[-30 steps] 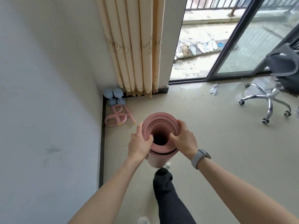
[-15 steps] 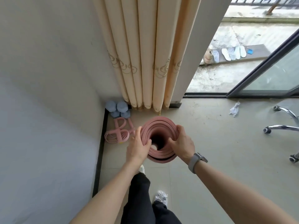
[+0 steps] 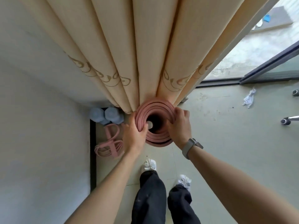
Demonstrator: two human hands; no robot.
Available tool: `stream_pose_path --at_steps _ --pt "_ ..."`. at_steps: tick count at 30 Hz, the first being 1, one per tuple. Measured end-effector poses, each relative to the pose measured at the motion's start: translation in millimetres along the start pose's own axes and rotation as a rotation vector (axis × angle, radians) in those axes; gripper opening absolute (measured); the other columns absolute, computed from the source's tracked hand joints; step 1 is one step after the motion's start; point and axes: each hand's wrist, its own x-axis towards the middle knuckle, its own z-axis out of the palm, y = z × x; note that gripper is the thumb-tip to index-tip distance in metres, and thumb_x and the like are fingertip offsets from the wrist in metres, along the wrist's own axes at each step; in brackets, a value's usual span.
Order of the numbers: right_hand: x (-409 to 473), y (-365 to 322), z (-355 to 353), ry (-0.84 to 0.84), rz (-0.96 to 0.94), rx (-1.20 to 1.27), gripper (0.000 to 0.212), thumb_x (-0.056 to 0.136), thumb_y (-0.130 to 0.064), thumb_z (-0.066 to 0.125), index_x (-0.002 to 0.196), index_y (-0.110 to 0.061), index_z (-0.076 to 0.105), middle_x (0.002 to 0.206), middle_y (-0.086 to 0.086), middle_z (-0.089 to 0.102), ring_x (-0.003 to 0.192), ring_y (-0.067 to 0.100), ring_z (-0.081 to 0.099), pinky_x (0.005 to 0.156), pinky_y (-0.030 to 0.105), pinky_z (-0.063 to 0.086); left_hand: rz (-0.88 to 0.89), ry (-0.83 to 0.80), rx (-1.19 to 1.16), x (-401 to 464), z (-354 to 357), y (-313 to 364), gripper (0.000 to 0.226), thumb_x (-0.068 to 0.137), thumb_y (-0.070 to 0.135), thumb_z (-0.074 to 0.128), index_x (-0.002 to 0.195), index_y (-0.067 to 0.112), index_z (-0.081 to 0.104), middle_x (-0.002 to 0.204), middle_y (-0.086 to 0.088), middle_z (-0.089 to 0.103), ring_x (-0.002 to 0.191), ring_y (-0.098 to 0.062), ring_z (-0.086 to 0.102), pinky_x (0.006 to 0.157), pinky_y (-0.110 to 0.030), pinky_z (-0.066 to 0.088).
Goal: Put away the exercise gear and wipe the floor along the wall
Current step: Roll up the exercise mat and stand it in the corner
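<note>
The rolled pink mat (image 3: pixel 156 110) stands on end, seen from above, its far rim touching the cream curtain (image 3: pixel 145 54). The left hand (image 3: pixel 134 135) grips the roll's left rim, thumb hooked inside. The right hand (image 3: pixel 179 126) grips the right rim, fingers curled over the layers. Left of the mat, blue dumbbells (image 3: pixel 105 115) and a pink resistance band (image 3: pixel 110 146) lie against the wall (image 3: pixel 40 126).
</note>
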Motion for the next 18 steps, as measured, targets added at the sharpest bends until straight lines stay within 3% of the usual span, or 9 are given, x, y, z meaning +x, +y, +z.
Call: stream_pose_path --at_steps 2,4,8,10,14,18 --pt "24 -1 13 0.024 -0.014 0.005 0.046 0.083 -0.013 0.055 0.126 -0.014 0.040 0.127 0.008 0.038 0.100 0.031 0.054 0.086 0.047 0.050 0.019 0.029 -0.032 26 12 -10 0.049 0.084 0.025 0.062 0.129 0.017 0.045 0.118 -0.005 0.062 0.109 -0.022 0.058 0.087 -0.026 0.045" --pt "41 0 25 0.035 -0.024 0.016 0.050 0.084 -0.012 0.055 0.131 -0.014 0.036 0.131 0.008 0.036 0.105 0.031 0.053 0.089 0.047 0.049 0.012 0.041 -0.028 43 23 -19 0.054 0.084 0.029 0.061 0.132 0.016 0.041 0.123 -0.008 0.059 0.113 -0.025 0.055 0.093 -0.038 0.048" --pt "59 3 38 0.031 -0.084 0.132 0.067 0.088 -0.009 0.053 0.144 -0.010 0.017 0.146 0.009 0.024 0.133 0.025 0.032 0.109 0.034 0.032 0.046 0.013 -0.050 65 33 -20 0.065 0.088 0.041 0.052 0.143 0.023 0.022 0.137 -0.010 0.048 0.124 -0.027 0.046 0.100 -0.044 0.043" --pt "62 3 37 0.026 -0.108 0.171 0.071 0.087 -0.007 0.053 0.145 -0.008 0.011 0.148 0.011 0.024 0.136 0.023 0.027 0.112 0.030 0.027 0.016 -0.044 -0.018 74 32 -16 0.069 0.090 0.046 0.046 0.146 0.029 0.010 0.143 -0.011 0.040 0.128 -0.029 0.042 0.101 -0.046 0.042" --pt "59 3 34 0.015 -0.138 0.152 0.067 0.090 -0.009 0.049 0.144 -0.001 0.012 0.149 0.016 0.024 0.138 0.027 0.025 0.114 0.042 0.028 -0.029 -0.131 0.054 78 26 -6 0.077 0.092 0.041 0.048 0.148 0.024 -0.003 0.151 -0.013 0.024 0.134 -0.032 0.033 0.104 -0.044 0.036" --pt "46 5 23 -0.001 -0.184 0.057 0.060 0.089 -0.017 0.037 0.144 -0.006 0.016 0.149 0.014 0.023 0.138 0.028 0.025 0.112 0.044 0.030 0.034 -0.128 0.099 59 19 3 0.077 0.089 0.039 0.051 0.147 0.017 0.005 0.150 -0.012 0.023 0.136 -0.030 0.030 0.107 -0.045 0.036"
